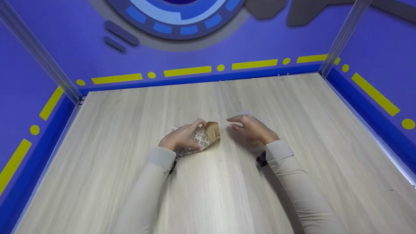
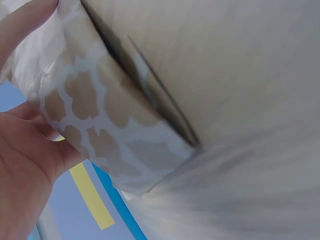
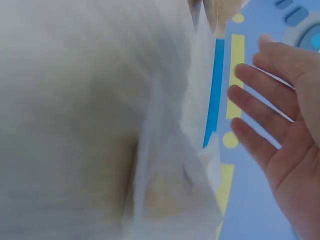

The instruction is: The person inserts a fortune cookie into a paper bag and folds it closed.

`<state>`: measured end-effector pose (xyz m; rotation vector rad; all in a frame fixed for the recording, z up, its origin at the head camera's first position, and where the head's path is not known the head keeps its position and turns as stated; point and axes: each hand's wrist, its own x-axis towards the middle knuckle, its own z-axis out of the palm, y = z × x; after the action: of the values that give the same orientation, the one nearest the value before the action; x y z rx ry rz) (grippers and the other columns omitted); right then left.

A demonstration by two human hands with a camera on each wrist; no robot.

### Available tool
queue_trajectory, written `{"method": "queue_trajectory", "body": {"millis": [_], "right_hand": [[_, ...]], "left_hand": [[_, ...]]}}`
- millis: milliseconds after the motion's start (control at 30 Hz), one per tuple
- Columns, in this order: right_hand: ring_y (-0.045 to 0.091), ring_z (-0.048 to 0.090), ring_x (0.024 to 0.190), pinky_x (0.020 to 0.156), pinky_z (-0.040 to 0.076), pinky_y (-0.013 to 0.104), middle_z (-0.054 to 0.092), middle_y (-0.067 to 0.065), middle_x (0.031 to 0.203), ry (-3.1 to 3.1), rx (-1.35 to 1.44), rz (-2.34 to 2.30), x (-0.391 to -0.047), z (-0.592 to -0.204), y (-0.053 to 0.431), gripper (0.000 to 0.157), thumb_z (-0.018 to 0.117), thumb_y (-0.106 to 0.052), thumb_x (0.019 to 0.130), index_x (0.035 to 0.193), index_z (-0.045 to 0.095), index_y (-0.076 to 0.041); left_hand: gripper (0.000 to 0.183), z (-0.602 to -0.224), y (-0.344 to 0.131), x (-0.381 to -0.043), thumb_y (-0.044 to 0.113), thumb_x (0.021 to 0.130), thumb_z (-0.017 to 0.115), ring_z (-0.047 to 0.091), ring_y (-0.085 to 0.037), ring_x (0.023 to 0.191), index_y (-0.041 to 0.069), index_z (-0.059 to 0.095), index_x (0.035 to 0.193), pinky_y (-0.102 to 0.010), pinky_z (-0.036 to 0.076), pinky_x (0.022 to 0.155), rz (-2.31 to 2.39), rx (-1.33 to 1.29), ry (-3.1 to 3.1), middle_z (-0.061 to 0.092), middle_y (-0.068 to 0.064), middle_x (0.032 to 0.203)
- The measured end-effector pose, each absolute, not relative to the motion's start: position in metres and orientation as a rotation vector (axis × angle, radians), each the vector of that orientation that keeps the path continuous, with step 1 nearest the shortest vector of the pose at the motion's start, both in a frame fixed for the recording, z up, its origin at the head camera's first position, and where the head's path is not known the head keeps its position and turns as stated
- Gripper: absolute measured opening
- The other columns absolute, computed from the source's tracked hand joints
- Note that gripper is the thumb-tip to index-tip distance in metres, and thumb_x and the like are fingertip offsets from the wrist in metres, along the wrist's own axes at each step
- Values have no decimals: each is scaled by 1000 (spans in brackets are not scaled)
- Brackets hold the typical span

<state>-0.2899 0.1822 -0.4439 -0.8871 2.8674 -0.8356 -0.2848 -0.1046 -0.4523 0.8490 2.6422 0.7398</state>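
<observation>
My left hand [image 1: 182, 136] grips a paper packet [image 1: 202, 139] with a white and tan lattice pattern, thumb on the near side and fingers over the top. Its right end shows plain brown paper [image 1: 213, 130]. In the left wrist view, a narrow gap runs along the edge of the patterned paper [image 2: 102, 117], beside a flap. Just right of that end, my right hand [image 1: 255, 128] holds nothing, its fingers loosely bent and spread. Beneath the right hand lies a thin whitish see-through sheet or bag [image 3: 172, 192], with something tan showing through; the hand covers most of it in the head view.
Both hands work over the middle of a light wood-grain table [image 1: 130, 120]. Blue walls [image 1: 182, 58] with yellow marks enclose its back and sides, with metal posts [image 1: 344, 35] at the corners. Dark bands [image 1: 262, 159] show at the wrists.
</observation>
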Motion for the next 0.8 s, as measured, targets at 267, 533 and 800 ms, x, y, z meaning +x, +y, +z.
{"method": "queue_trajectory", "body": {"millis": [267,533,800], "right_hand": [[33,58,118,99,46,45,63,18,125,2951,-823,-1008,-295,-447,208,35,62,-15,94,124,62,1],[35,47,130,108,37,49,55,19,136,2983,-615,-1036,-298,-447,233,42,60,-19,95,133,55,0],[40,44,132,108,36,52,46,25,142,2901,-404,-1026,-301,-450,248,56,55,-30,98,142,42,2]], "left_hand": [[80,-453,-105,-283,22,70,85,59,-25,102,25,36,133,-45,50,87,747,821,2663,58,-10,125],[81,-453,-104,-283,22,70,85,59,-25,103,26,34,134,-44,50,87,745,794,2663,57,-10,128],[84,-454,-105,-282,21,70,85,58,-25,103,27,33,136,-44,50,87,763,781,2655,56,-10,130]]}}
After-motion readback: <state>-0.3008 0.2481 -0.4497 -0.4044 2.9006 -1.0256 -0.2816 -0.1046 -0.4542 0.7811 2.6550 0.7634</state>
